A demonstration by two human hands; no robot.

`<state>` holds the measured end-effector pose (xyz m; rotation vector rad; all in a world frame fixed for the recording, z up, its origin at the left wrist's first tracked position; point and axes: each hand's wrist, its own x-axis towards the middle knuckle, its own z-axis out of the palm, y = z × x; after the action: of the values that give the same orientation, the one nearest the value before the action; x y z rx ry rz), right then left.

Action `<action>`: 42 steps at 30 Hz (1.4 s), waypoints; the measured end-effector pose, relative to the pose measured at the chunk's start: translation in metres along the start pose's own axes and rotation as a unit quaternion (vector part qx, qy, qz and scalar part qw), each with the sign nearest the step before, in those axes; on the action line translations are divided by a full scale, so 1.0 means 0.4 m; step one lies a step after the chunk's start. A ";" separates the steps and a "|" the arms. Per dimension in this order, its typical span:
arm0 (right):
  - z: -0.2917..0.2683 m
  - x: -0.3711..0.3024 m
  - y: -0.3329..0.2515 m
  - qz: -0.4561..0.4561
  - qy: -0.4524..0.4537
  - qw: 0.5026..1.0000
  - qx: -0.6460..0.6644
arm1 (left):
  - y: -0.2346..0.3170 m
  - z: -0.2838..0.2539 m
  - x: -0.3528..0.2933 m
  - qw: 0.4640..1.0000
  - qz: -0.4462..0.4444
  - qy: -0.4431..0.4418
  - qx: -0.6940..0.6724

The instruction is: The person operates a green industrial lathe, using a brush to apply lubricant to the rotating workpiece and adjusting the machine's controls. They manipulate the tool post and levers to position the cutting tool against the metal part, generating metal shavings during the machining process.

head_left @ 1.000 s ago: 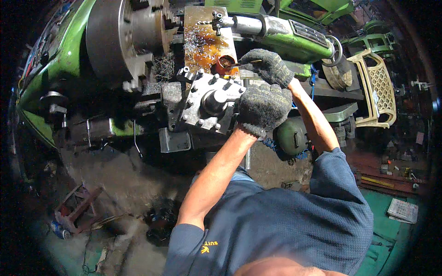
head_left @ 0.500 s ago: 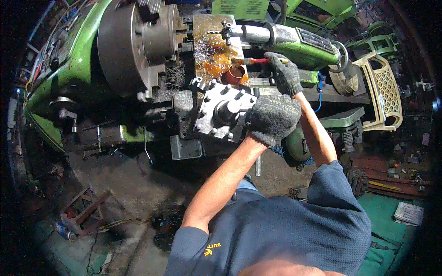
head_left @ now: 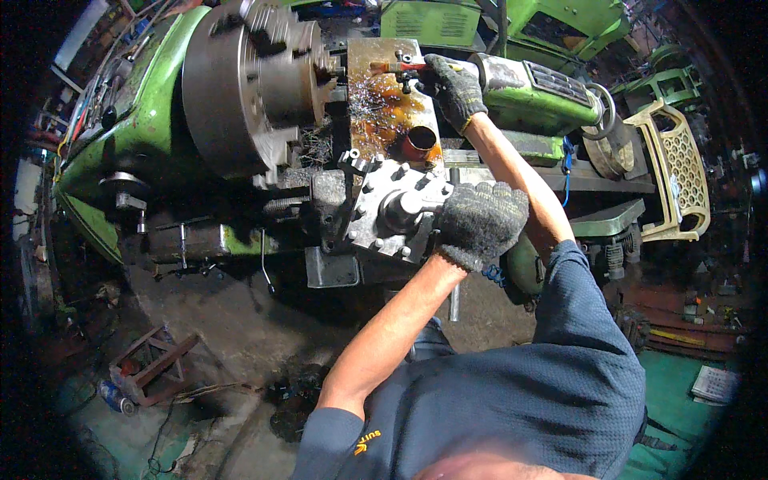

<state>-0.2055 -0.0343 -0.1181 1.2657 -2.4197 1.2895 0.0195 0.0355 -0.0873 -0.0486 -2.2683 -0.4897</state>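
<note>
My right hand (head_left: 456,92), in a dark knit glove, is closed round the handle of a paintbrush (head_left: 392,68). The red-and-yellow brush points left, its bristles beside the drill bit area at the tailstock's tip (head_left: 410,72). Below it is a metal plate (head_left: 376,50) wet with brown oil and strewn with metal chips. A small round can (head_left: 420,140) stands on the plate's near end. My left hand (head_left: 482,220), also gloved, is wrapped round the lever of the square tool post (head_left: 392,208); the glove hides the lever's end.
The large lathe chuck (head_left: 220,92) stands left of the plate, its jaws smeared as if turning. The green tailstock body (head_left: 536,96) with its handwheel (head_left: 606,112) lies right. A cream plastic chair (head_left: 668,176) is farther right. Stringy chips (head_left: 316,144) hang beneath the chuck.
My right hand has moved the brush away from me and left, from beside the can to the drill bit. The chuck looks blurred now. My left hand stays on the lever.
</note>
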 end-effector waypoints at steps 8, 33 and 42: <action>-0.015 -0.040 -0.089 0.110 0.106 0.969 0.193 | -0.004 -0.043 -0.006 0.999 -0.029 -0.030 -0.014; -0.177 -0.312 -0.001 0.282 -0.027 0.958 -0.039 | -0.903 -0.146 -1.522 0.422 -0.841 0.116 -0.319; -0.383 -0.501 0.222 0.383 0.017 0.912 -0.145 | -0.735 -0.408 -0.945 0.633 -0.676 0.129 -0.356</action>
<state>-0.1804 0.2271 -0.1687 0.1889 -3.0514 0.9728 0.3368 -0.2499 -0.3588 1.3112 -1.2648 -1.9623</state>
